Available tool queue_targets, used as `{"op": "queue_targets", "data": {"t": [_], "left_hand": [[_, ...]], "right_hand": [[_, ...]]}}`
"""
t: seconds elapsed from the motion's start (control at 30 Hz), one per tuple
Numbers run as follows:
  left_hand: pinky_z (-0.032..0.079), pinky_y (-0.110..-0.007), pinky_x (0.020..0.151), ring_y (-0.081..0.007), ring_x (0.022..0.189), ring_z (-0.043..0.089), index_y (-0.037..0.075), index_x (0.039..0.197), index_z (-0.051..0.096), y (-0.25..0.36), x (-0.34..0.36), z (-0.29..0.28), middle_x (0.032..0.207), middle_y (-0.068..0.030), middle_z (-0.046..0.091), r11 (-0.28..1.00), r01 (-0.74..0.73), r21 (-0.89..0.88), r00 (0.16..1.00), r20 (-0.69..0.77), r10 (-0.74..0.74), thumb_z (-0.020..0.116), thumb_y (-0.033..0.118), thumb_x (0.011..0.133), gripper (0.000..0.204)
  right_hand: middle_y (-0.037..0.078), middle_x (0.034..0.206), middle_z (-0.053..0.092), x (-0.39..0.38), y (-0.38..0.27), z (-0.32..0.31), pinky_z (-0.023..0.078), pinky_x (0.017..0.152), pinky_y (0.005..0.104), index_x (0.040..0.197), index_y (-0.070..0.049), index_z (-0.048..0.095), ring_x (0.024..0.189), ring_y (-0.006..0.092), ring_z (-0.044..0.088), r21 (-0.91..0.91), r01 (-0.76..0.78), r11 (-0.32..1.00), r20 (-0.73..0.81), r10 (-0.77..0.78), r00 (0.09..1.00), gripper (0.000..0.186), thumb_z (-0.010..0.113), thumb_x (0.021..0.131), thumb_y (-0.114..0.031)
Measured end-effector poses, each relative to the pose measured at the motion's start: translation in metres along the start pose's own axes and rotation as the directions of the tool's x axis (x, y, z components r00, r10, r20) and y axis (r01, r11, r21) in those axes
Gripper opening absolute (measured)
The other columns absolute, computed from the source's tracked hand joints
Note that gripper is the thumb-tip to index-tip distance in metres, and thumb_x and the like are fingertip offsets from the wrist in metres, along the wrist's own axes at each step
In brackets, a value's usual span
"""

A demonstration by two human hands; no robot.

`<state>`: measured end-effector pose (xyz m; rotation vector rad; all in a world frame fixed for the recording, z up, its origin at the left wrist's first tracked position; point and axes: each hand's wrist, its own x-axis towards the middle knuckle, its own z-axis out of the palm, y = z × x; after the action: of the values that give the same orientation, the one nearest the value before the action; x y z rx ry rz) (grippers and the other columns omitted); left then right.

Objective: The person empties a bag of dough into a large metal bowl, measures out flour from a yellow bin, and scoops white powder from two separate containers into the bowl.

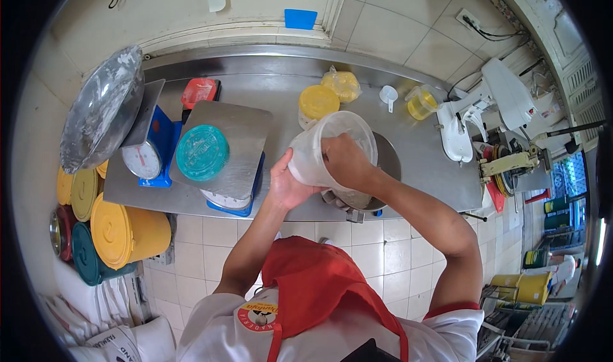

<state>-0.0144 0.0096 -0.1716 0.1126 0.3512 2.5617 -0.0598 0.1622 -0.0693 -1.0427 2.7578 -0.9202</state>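
My left hand (287, 184) grips the lower left side of a translucent plastic container (306, 164), held tilted over a steel mixing bowl (389, 167) at the counter's front. My right hand (345, 154) reaches inside the container; its fingertips are hidden, so I cannot tell what they hold. Left of the container, a teal lid (202, 151) lies on the steel plate of a blue-based scale (220, 201). Behind the container stand a yellow-lidded tub (318, 103) and a bag of yellow contents (343, 84).
A second scale (142, 161) bears a large tilted bowl (102, 106). A red item (199, 92), white scoop (388, 95), yellow jug (421, 103) and white mixer (466, 113) share the counter (268, 87). Lidded buckets (124, 231) stand lower left; another person (562, 269) is far right.
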Motion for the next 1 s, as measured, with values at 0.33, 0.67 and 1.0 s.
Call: {"op": "queue_targets", "data": {"t": [0.33, 0.67, 1.0], "left_hand": [[0.029, -0.059, 0.106, -0.0338, 0.131, 0.042, 0.017, 0.146, 0.035, 0.001, 0.006, 0.016, 0.145, -0.0111, 0.043, 0.997, -0.011, 0.074, 0.988, -0.151, 0.022, 0.050, 0.058, 0.087, 0.074], [0.035, -0.054, 0.102, -0.0321, 0.129, 0.044, 0.018, 0.145, 0.037, 0.002, 0.009, 0.012, 0.143, -0.0107, 0.045, 0.993, -0.014, 0.121, 0.984, -0.174, 0.035, 0.049, 0.061, 0.086, 0.074], [0.038, -0.056, 0.100, -0.0333, 0.131, 0.042, 0.019, 0.147, 0.034, 0.014, 0.000, 0.003, 0.146, -0.0108, 0.042, 0.989, -0.122, 0.087, 0.968, -0.210, 0.138, 0.045, 0.063, 0.088, 0.073]], "right_hand": [[0.008, 0.100, 0.071, -0.002, 0.017, -0.032, 0.052, 0.079, 0.0340, 0.106, 0.000, 0.068, 0.086, 0.0178, 0.068, 0.411, -0.403, 0.818, 0.491, 0.174, 0.854, 0.028, 0.070, 0.080, -0.010], [0.011, 0.098, 0.069, -0.004, 0.024, -0.063, 0.058, 0.083, 0.0305, 0.111, 0.008, 0.064, 0.088, 0.0170, 0.068, 0.630, -0.576, 0.520, 0.485, 0.316, 0.815, 0.024, 0.062, 0.091, -0.006], [0.012, 0.092, 0.069, -0.031, 0.049, -0.107, 0.057, 0.067, 0.0268, 0.111, 0.008, 0.063, 0.073, 0.0172, 0.068, 0.725, -0.447, 0.525, 0.144, 0.518, 0.843, 0.024, 0.057, 0.094, -0.008]]}}
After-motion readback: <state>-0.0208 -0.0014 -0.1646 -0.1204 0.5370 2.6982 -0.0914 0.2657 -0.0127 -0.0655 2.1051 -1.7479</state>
